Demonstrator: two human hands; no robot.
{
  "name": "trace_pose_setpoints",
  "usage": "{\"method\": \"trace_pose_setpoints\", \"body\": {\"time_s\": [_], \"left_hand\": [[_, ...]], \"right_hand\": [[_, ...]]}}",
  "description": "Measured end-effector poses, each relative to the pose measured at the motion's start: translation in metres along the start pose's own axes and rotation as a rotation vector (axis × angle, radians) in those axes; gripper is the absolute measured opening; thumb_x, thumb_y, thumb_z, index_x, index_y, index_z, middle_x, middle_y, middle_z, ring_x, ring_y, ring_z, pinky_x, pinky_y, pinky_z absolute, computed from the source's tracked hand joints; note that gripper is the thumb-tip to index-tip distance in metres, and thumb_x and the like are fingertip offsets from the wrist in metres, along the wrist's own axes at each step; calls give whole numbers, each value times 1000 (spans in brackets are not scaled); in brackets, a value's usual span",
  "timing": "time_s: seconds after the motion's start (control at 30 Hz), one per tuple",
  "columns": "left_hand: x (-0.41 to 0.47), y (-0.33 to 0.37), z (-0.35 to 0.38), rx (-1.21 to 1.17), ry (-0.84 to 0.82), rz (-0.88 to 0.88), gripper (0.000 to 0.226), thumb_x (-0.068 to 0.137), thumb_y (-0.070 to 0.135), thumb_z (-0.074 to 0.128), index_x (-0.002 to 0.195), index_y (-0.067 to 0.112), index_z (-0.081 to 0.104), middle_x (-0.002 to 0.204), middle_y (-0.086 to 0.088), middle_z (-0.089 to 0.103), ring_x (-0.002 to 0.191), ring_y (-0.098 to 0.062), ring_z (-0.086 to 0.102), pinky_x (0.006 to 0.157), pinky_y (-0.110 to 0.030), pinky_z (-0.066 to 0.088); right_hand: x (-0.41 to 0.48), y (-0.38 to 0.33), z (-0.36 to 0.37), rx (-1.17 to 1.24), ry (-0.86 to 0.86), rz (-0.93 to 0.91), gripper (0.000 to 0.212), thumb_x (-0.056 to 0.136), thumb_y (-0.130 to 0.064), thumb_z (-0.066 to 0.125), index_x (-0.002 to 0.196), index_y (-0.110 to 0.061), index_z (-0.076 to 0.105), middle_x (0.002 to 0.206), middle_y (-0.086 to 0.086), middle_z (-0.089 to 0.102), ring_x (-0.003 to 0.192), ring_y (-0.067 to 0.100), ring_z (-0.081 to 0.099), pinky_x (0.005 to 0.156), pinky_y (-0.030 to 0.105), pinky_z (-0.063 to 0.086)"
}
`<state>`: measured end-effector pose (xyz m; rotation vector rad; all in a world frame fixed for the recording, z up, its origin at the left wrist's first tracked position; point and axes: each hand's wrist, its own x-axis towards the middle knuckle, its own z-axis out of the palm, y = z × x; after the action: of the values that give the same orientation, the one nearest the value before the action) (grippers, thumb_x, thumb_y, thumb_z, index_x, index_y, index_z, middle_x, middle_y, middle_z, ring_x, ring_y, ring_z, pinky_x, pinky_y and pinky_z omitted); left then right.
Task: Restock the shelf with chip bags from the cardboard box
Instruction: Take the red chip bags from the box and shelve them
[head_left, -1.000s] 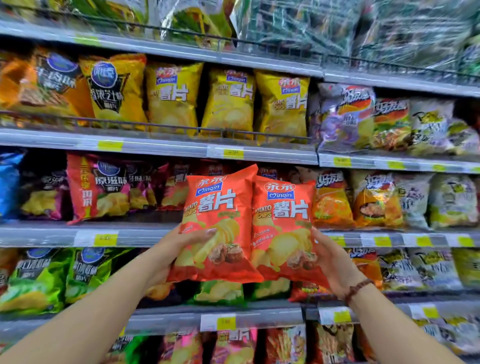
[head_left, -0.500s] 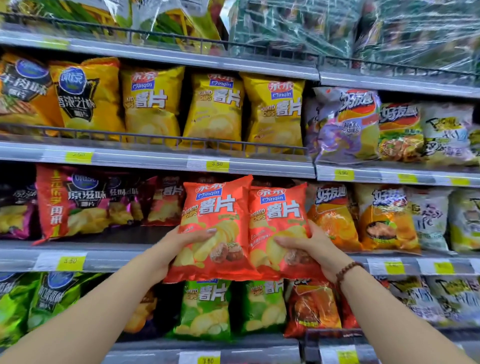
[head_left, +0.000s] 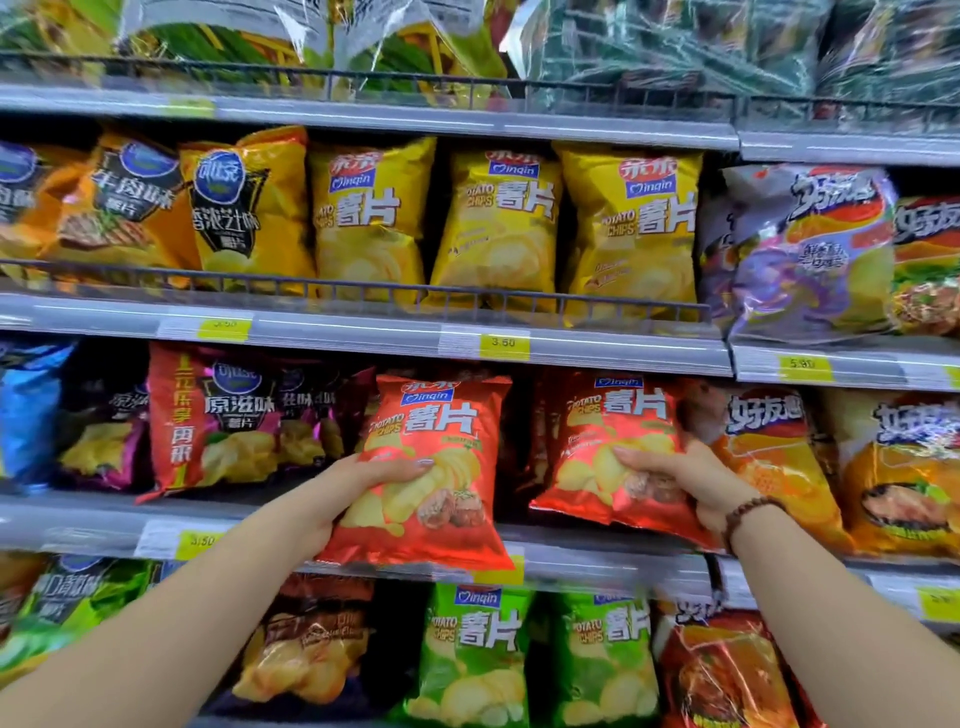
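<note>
I hold two red chip bags at the middle shelf (head_left: 597, 566). My left hand (head_left: 358, 480) grips the left red chip bag (head_left: 441, 436) at its lower left, in front of the shelf edge. My right hand (head_left: 691, 480) grips the right red chip bag (head_left: 613, 431), which is tilted and reaches into the shelf row beside an orange bag (head_left: 769, 452). More red bags show dimly behind it. The cardboard box is out of view.
Yellow chip bags (head_left: 498, 223) fill the shelf above behind a wire rail (head_left: 363, 286). Green bags (head_left: 472, 654) stand on the shelf below. A red and dark bag (head_left: 218, 421) and a blue bag (head_left: 26, 410) stand at the left of the middle shelf.
The two red bags, held side by side before, have moved apart. My right hand has carried its bag right and in toward the shelf. The view has risen slightly.
</note>
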<state>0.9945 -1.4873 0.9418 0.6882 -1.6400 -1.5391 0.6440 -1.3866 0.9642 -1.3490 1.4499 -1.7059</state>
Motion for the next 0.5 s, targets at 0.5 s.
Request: {"method": "trace_pose_setpoints", "body": {"time_s": [0.5], "left_hand": [[41,-4,4,-36,30,60,87,35,33,96,115,10,68,103,-18,74,80,-30,73,68,-38,60]], "right_hand": [[19,26,6,-150,-102,-61,109,50,-23,92,140,-21,32,122,3,62,107,15,63,85,26,55]]}}
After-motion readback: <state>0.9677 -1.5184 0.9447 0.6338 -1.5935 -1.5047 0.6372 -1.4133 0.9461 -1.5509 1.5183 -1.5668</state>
